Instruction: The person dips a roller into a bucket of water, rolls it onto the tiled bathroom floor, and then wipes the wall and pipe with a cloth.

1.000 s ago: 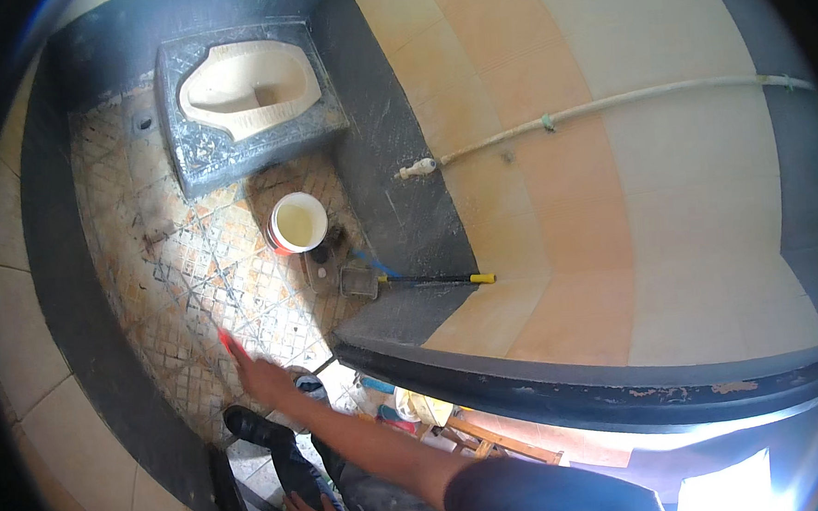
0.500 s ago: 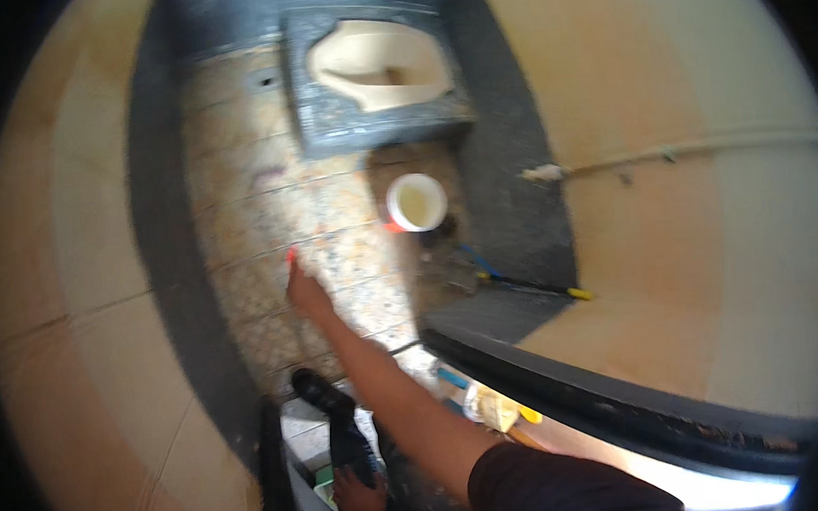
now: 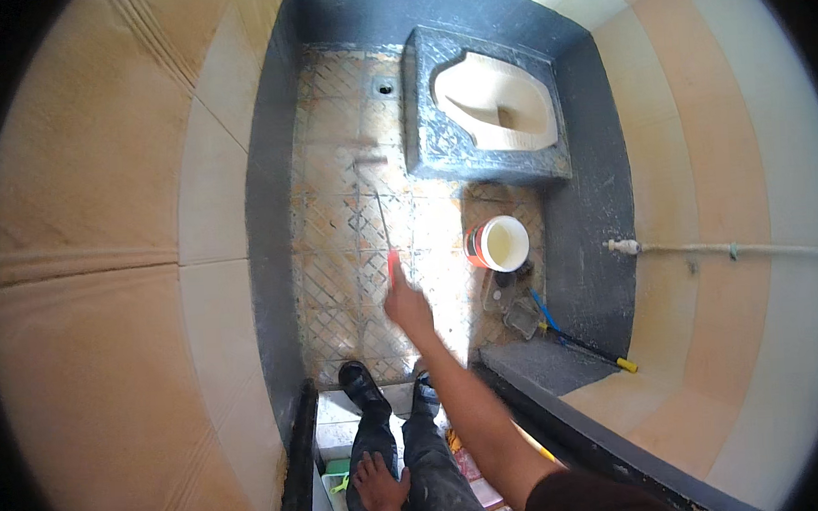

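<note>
My right hand point(image 3: 408, 309) is closed round the red handle of a paint roller point(image 3: 394, 267), my arm stretched out over the patterned tile floor point(image 3: 332, 287). A thin rod leads from the handle to a blurred, brownish roller head lying over the tiles, left of the squat toilet's raised base. My left hand point(image 3: 378, 484) rests on my left thigh with its fingers spread and nothing in it. To the right of the roller stands a white and orange bucket point(image 3: 505, 243) with pale liquid inside.
A cream squat toilet point(image 3: 503, 102) sits in a dark raised base, with a floor drain point(image 3: 385, 88) beside it. Tools with a yellow-tipped handle point(image 3: 626, 365) lean by the right corner. A pipe point(image 3: 705, 250) runs along the right wall. A tray point(image 3: 338, 490) lies by my legs.
My view has shifted, so the room appears farther right and lower. The roller's rod and head now show ahead of my right hand. My left hand stays on my thigh.
</note>
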`<state>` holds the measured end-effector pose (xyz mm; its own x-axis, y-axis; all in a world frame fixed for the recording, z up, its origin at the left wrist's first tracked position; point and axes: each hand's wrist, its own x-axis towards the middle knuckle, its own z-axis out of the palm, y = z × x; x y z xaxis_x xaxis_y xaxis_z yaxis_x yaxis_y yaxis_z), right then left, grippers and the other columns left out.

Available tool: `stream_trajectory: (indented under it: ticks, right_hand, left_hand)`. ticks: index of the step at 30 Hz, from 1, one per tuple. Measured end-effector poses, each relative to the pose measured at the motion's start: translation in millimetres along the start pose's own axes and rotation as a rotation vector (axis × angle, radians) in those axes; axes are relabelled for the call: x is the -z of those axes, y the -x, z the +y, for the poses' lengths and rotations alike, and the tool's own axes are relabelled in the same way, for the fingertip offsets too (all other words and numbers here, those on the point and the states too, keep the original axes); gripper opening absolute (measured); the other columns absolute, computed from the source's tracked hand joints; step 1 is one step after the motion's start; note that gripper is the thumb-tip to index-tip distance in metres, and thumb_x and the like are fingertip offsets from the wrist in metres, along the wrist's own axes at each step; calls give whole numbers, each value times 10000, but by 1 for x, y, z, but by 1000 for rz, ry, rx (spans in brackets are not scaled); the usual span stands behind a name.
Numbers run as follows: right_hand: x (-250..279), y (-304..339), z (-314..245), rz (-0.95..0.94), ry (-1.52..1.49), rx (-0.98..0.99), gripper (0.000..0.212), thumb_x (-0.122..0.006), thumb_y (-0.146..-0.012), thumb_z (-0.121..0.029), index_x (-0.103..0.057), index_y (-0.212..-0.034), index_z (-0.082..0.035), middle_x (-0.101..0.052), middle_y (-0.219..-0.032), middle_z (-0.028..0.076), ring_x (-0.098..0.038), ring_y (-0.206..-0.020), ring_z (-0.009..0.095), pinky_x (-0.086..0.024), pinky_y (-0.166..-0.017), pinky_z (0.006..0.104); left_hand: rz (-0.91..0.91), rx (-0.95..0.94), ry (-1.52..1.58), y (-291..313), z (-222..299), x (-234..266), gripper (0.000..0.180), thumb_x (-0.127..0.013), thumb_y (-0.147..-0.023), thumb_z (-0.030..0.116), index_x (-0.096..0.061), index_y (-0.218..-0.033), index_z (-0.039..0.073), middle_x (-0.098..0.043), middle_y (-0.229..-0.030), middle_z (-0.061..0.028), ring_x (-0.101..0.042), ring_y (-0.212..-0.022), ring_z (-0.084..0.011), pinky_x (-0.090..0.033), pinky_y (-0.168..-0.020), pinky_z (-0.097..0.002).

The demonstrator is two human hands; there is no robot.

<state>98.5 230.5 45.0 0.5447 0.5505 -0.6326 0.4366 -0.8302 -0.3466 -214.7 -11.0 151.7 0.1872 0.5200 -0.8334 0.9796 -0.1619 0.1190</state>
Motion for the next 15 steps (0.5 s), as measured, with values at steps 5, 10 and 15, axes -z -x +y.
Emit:
stream_trajectory:
  ticks: [5, 10, 15]
  right_hand:
    - [-90, 189, 37, -26, -98, 13, 597, -515, -1016, -215, -358, -1579, -91, -649, -704, 320, -660, -651, 496, -511, -598, 611]
    - [-98, 107, -26, -101, -181, -43, 727, -554, -949, -136, -258, -1612, -93, -685, -855, 340, -684, -805, 526, -536, -719, 610]
    - [12, -184, -59, 137, -268, -26, 666, -561, -937, -166, -335, -1557, -81, -627, -1278, 314, -632, -1185, 464, -515, -994, 538]
  left_hand:
    - [-20, 11, 30, -11, 7, 22, 880, -644, -860, 605, -460, -1520, 53, -368, -1628, -197, -374, -1475, -372, -259, -1211, -524]
    - [-50, 109, 68, -7, -8, 22, 882, -646, -858, 607, -466, -1518, 52, -364, -1632, -187, -374, -1475, -373, -253, -1216, -527]
    - [-62, 31, 21, -21, 5, 12, 872, -647, -861, 607, -476, -1509, 49, -385, -1618, -181, -383, -1469, -374, -263, -1213, -537]
